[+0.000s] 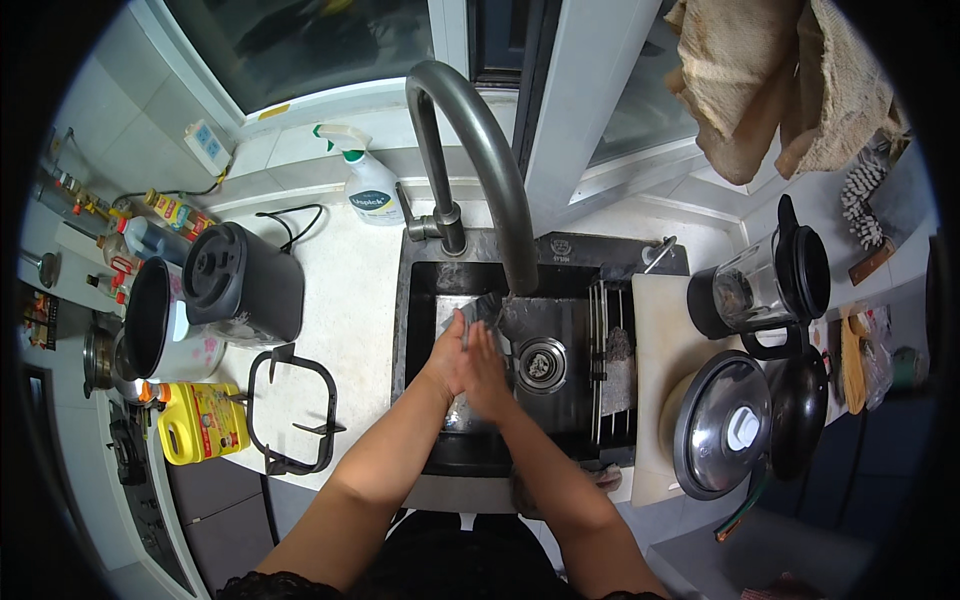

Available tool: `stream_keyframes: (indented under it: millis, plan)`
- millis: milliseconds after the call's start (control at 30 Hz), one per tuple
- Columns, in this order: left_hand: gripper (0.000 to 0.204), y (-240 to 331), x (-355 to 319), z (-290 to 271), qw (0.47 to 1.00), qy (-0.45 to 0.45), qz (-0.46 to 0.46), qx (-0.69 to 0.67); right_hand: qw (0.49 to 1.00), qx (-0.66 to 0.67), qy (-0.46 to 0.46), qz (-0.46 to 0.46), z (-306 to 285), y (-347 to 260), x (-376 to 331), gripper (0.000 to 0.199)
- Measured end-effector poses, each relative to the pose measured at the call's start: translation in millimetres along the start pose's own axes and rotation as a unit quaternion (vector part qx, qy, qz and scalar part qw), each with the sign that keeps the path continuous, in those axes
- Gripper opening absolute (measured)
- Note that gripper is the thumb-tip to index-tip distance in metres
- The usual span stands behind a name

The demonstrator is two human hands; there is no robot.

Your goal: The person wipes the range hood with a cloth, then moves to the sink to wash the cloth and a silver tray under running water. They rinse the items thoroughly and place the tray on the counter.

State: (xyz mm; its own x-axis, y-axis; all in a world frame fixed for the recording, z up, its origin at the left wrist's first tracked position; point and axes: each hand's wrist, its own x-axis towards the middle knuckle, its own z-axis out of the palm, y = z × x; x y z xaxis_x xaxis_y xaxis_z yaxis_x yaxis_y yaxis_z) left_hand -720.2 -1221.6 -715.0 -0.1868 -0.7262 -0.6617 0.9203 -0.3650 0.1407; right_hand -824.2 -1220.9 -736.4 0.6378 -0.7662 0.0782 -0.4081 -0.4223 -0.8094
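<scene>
Both my hands are inside the dark sink (425, 300), pressed close together left of the drain (541, 365). My left hand (449, 357) is closed at a grey, thin piece (484, 308) that shows past the fingertips; its kind is unclear. Against the left hand lies my right hand (483, 372), its fingers together over the same piece. The palms and part of the piece are hidden. Above them arches the grey faucet (480, 130), its spout end to the right of my fingertips.
A wire rack (597, 360) stands along the sink's right side, beside a cutting board (655, 300). Further right are a lidded pot (722, 425) and a blender jug (755, 285). To the left are a spray bottle (372, 190), a black stove grate (330, 400) and a yellow jug (205, 423).
</scene>
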Motion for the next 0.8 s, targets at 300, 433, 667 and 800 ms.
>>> stream_keyframes:
  millis: [300,433,667,800]
  plan:
    - [0.055,-14,-14,26,0.997,-0.010,0.061,-0.039,0.994,-0.071,0.049,0.073,-3,4,9,0.073]
    - [0.053,-10,-17,15,0.994,0.001,0.073,-0.084,0.993,-0.095,0.007,0.071,-28,-71,1,0.062]
    - [0.050,-11,0,-7,0.985,-0.148,0.034,-0.082,0.997,-0.064,0.040,0.005,-2,-25,2,0.075]
    - [0.049,-16,-32,30,0.997,-0.033,0.052,-0.053,0.999,-0.016,0.005,0.046,-20,-34,7,0.074]
